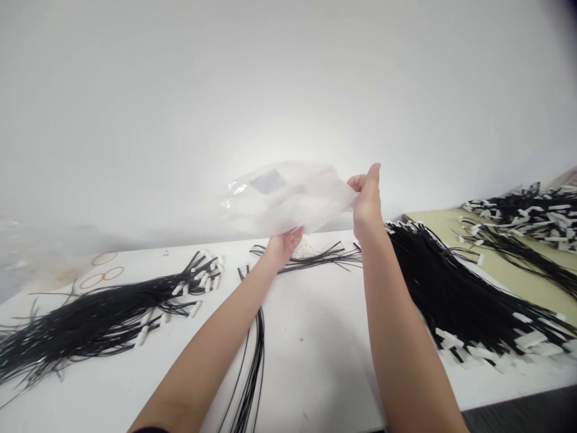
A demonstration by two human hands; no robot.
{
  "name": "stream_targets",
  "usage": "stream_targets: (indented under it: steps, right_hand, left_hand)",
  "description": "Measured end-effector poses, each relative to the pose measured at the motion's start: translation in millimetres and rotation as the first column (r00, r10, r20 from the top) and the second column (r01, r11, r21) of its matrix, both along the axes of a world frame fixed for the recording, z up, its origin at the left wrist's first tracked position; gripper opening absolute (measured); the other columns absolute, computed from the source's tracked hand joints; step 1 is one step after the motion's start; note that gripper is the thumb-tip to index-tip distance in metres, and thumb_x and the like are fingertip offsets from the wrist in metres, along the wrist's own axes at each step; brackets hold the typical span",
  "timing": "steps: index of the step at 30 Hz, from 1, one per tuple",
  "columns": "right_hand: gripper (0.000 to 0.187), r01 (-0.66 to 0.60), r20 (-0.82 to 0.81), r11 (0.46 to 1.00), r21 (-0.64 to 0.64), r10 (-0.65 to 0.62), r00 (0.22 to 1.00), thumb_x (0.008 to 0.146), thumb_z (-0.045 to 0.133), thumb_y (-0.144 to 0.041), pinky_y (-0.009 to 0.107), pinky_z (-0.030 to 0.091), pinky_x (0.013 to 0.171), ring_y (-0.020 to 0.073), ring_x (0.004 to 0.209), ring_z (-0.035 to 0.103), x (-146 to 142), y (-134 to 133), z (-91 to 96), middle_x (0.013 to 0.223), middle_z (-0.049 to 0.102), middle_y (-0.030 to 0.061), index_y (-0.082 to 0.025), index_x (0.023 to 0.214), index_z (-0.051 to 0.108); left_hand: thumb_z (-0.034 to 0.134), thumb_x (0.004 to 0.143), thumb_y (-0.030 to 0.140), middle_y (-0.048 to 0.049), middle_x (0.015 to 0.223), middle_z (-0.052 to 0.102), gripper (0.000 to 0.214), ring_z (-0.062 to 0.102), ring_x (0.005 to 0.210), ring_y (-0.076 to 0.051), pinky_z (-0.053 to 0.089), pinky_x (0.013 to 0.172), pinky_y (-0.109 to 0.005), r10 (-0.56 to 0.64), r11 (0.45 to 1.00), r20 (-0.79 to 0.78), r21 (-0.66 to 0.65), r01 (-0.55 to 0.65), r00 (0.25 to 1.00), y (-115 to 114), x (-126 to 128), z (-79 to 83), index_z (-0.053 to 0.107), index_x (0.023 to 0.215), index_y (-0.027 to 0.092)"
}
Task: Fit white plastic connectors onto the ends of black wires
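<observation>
Both of my hands hold a clear plastic bag (pixel 283 195) up above the far side of the white table (pixel 315 337). My left hand (pixel 283 245) grips the bag's lower edge from beneath, fingers closed on the film. My right hand (pixel 367 201) pinches the bag's right edge, thumb up. Under the bag lies a small bundle of black cords with white tags (pixel 315 255).
A big pile of black tagged cords (pixel 90 319) lies at the left, another large pile (pixel 455 294) at the right. A few loose cords (pixel 252 373) run toward me. Rubber bands (pixel 101 273) sit at the far left. A yellowish table (pixel 509 264) holds more cords (pixel 527 213).
</observation>
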State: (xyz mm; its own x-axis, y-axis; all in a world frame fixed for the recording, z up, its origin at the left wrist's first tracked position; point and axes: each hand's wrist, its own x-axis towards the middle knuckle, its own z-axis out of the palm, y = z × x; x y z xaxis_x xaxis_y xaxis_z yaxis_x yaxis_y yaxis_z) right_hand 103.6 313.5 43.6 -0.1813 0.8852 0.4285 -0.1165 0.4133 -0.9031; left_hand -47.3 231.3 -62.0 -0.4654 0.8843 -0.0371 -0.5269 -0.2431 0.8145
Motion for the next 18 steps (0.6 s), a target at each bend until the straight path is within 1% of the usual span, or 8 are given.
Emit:
stream_targets:
  steps: [2, 3, 6, 9, 12, 15, 16, 18]
  right_hand:
    - [0.066, 0.058, 0.032, 0.997, -0.043, -0.057, 0.998, 0.078, 0.01, -0.076, 0.026, 0.031, 0.054, 0.0098, 0.056, 0.037, -4, -11, 5.7, 0.066, 0.036, -0.0001, -0.021, 0.069, 0.046]
    - [0.066, 0.072, 0.043, 0.996, -0.05, -0.069, 0.997, 0.079, 0.011, -0.075, 0.026, 0.031, 0.054, 0.0095, 0.056, 0.036, -6, -17, 8.2, 0.066, 0.036, -0.0003, -0.02, 0.069, 0.046]
    - [0.064, 0.039, 0.064, 0.999, -0.004, -0.039, 0.997, 0.08, 0.014, -0.074, 0.026, 0.03, 0.055, 0.0093, 0.056, 0.036, -12, -32, 12.9, 0.065, 0.036, -0.0005, -0.02, 0.068, 0.047]
    - [0.064, -0.02, 0.068, 1.0, 0.013, 0.019, 0.997, 0.081, 0.014, -0.073, 0.026, 0.029, 0.055, 0.0094, 0.055, 0.035, -17, -42, 13.9, 0.062, 0.034, -0.0009, -0.02, 0.067, 0.046]
    - [0.063, -0.088, 0.089, 0.996, 0.021, 0.086, 0.992, 0.081, 0.014, -0.073, 0.026, 0.03, 0.056, 0.0099, 0.056, 0.035, -20, -48, 13.9, 0.06, 0.034, -0.0011, -0.019, 0.066, 0.044]
    - [0.059, -0.128, 0.089, 0.987, 0.095, 0.12, 0.989, 0.083, 0.016, -0.07, 0.026, 0.032, 0.059, 0.0109, 0.061, 0.038, -21, -51, 14.3, 0.061, 0.035, -0.0004, -0.02, 0.068, 0.044]
    - [0.058, -0.129, 0.08, 0.985, 0.118, 0.12, 0.99, 0.084, 0.017, -0.069, 0.026, 0.033, 0.059, 0.0112, 0.063, 0.039, -21, -51, 14.5, 0.062, 0.035, -0.0001, -0.02, 0.068, 0.044]
    - [0.058, -0.121, 0.047, 0.983, 0.137, 0.116, 0.992, 0.084, 0.017, -0.068, 0.026, 0.034, 0.06, 0.0116, 0.065, 0.04, -21, -50, 14.6, 0.063, 0.035, 0.0003, -0.02, 0.069, 0.045]
  left_hand:
    - [0.045, 0.084, 0.028, -0.0135, 0.125, 0.053, 0.027, 0.055, 0.11, -0.022, 0.043, 0.097, -0.037, -0.05, 0.999, 0.128, 0.002, 0.051, 0.99, 0, 7, 5.2, 0.055, 0.104, 0.014]
    - [0.046, 0.085, 0.031, -0.0153, 0.123, 0.054, 0.028, 0.055, 0.11, -0.024, 0.045, 0.095, -0.038, -0.078, 0.997, 0.157, 0.01, 0.078, 0.984, -1, 11, 8.0, 0.055, 0.103, 0.012]
    - [0.051, 0.083, 0.035, -0.0172, 0.12, 0.056, 0.034, 0.056, 0.11, -0.027, 0.049, 0.091, -0.037, -0.143, 0.989, 0.226, 0.055, 0.134, 0.964, -5, 20, 15.0, 0.055, 0.108, 0.012]
    - [0.054, 0.083, 0.025, -0.0148, 0.119, 0.057, 0.039, 0.057, 0.108, -0.026, 0.051, 0.088, -0.037, -0.14, 0.989, 0.265, 0.087, 0.121, 0.954, -8, 24, 17.8, 0.05, 0.12, 0.017]
    - [0.048, 0.085, 0.017, -0.013, 0.121, 0.057, 0.042, 0.056, 0.11, -0.024, 0.051, 0.089, -0.037, -0.137, 0.985, 0.316, 0.147, 0.095, 0.939, -11, 26, 20.8, 0.044, 0.128, 0.019]
    - [0.043, 0.086, 0.01, -0.0108, 0.121, 0.057, 0.044, 0.055, 0.111, -0.022, 0.051, 0.09, -0.033, -0.162, 0.976, 0.349, 0.197, 0.097, 0.923, -16, 31, 31.1, 0.044, 0.129, 0.019]
    - [0.042, 0.086, 0.009, -0.0098, 0.12, 0.058, 0.045, 0.055, 0.111, -0.021, 0.052, 0.089, -0.031, -0.156, 0.979, 0.356, 0.182, 0.095, 0.921, -18, 33, 35.8, 0.044, 0.129, 0.019]
    - [0.042, 0.085, 0.006, -0.0083, 0.117, 0.06, 0.045, 0.056, 0.11, -0.02, 0.054, 0.084, -0.027, -0.106, 0.992, 0.368, 0.104, 0.073, 0.924, -22, 36, 44.4, 0.047, 0.128, 0.02]
